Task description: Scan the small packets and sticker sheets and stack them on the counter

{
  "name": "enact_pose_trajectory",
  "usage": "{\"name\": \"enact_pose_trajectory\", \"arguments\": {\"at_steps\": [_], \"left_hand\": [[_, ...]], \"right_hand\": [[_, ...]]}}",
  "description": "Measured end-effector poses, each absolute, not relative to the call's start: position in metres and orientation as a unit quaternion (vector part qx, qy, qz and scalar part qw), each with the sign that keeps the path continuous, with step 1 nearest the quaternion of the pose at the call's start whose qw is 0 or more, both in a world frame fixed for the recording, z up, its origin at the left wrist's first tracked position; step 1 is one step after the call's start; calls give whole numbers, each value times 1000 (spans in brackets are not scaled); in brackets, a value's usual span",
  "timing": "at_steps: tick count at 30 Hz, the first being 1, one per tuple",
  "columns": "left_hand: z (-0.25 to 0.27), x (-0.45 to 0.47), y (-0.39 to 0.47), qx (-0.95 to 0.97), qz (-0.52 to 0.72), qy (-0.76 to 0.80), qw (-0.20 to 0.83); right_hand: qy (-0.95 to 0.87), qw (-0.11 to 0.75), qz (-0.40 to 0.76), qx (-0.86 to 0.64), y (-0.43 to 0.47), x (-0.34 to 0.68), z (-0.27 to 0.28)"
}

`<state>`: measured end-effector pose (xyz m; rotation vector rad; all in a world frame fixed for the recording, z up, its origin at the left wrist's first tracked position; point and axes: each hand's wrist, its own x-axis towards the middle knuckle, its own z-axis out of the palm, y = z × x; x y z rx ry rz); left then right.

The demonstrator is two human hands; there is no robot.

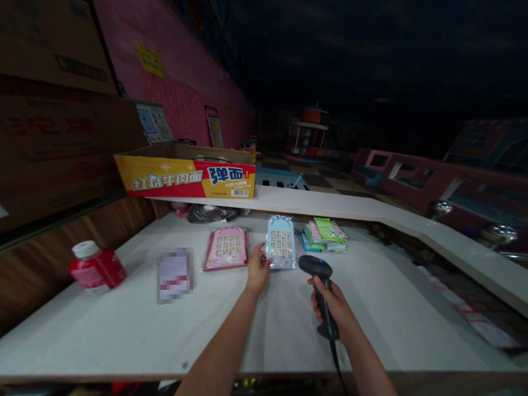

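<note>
My right hand (335, 301) is wrapped around the grip of a black handheld barcode scanner (317, 266), its cable running down past the table's front edge. With its fingers on the lower left edge, my left hand (258, 269) grips a light blue flat packet (281, 242) in clear plastic, printed with a grid of small pictures. The scanner's head is close to the packet's lower right corner, apart from it. Left of that hand lies a stack of pink packets (226, 247) with a similar grid. A pile of green, pink and blue packets (325, 235) is on the right.
On the white table (136, 335) stand a red bottle with a white cap (97, 268) and a blurred-out card (174, 275). A yellow and red cardboard box (187, 179) rests on the raised ledge (317, 203) behind. Large cartons (61, 132) rise at the left.
</note>
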<state>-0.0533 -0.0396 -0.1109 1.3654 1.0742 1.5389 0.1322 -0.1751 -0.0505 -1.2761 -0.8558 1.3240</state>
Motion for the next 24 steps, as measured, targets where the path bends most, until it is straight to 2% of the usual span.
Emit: {"name": "enact_pose_trajectory", "arguments": {"at_steps": [17, 24], "left_hand": [[-108, -54, -39, 559, 614, 411, 376], [-108, -55, -40, 568, 605, 418, 370]], "right_hand": [[-326, 519, 560, -558, -190, 122, -52], [-255, 588, 613, -463, -151, 137, -55]]}}
